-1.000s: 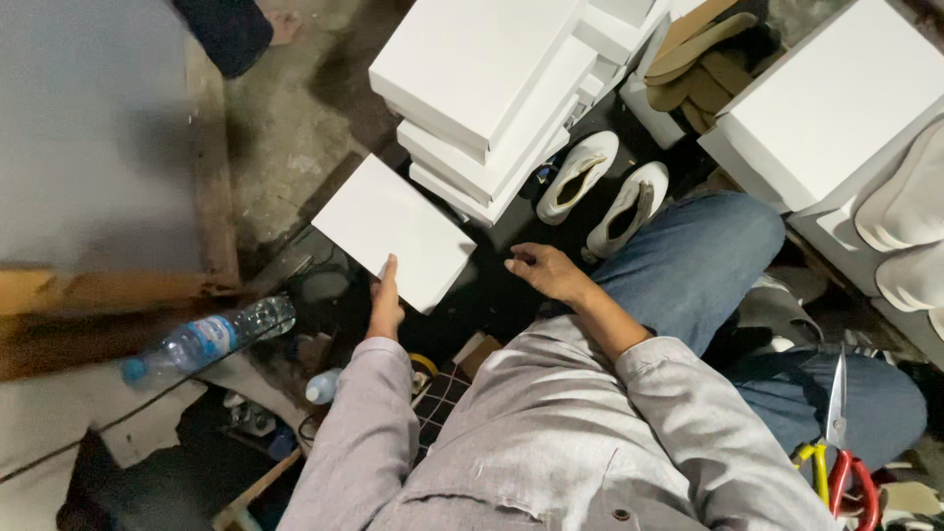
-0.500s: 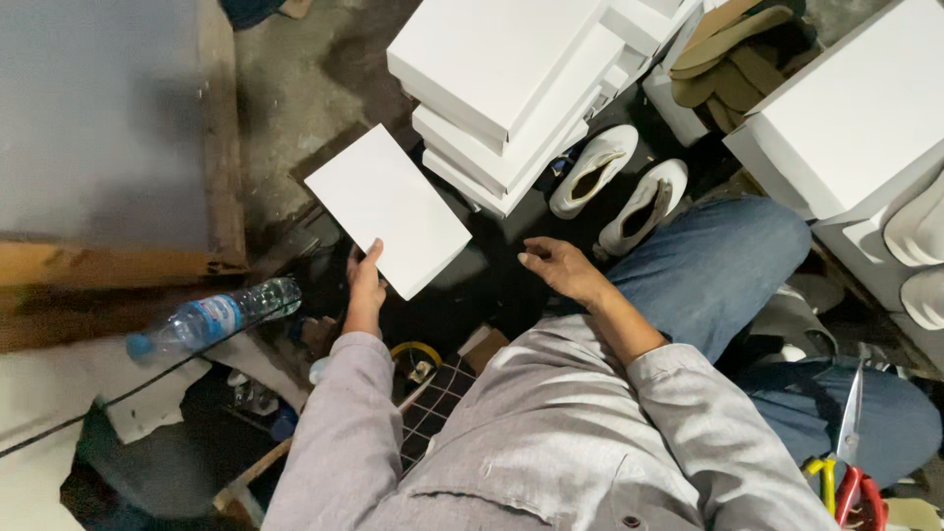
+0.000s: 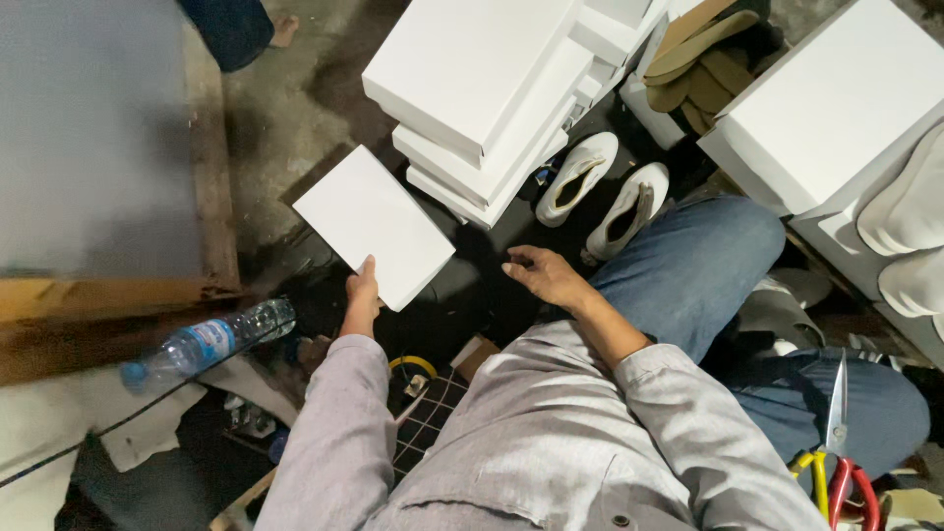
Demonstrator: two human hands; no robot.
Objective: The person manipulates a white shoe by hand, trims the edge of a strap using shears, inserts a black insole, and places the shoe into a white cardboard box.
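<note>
My left hand [image 3: 362, 292] grips the near edge of a flat white box lid [image 3: 374, 223], held above the dark floor left of my knee. My right hand [image 3: 544, 274] hovers with its fingers spread and holds nothing, just right of the lid and next to my jeans-clad leg [image 3: 708, 261]. Just beyond that hand lies a pair of white shoes [image 3: 605, 192]. A leaning stack of white boxes [image 3: 492, 93] stands behind the lid.
More white boxes [image 3: 836, 118] and white shoe parts [image 3: 910, 231] fill the right side. Tan insoles [image 3: 703, 59] lie at the top. A plastic water bottle [image 3: 208, 342] rests on a wooden bench [image 3: 118, 295] at left. Scissors [image 3: 836, 433] lie at bottom right.
My left hand has carried the white lid a little left and away from the stack. The right hand has stayed near my knee with fingers spread.
</note>
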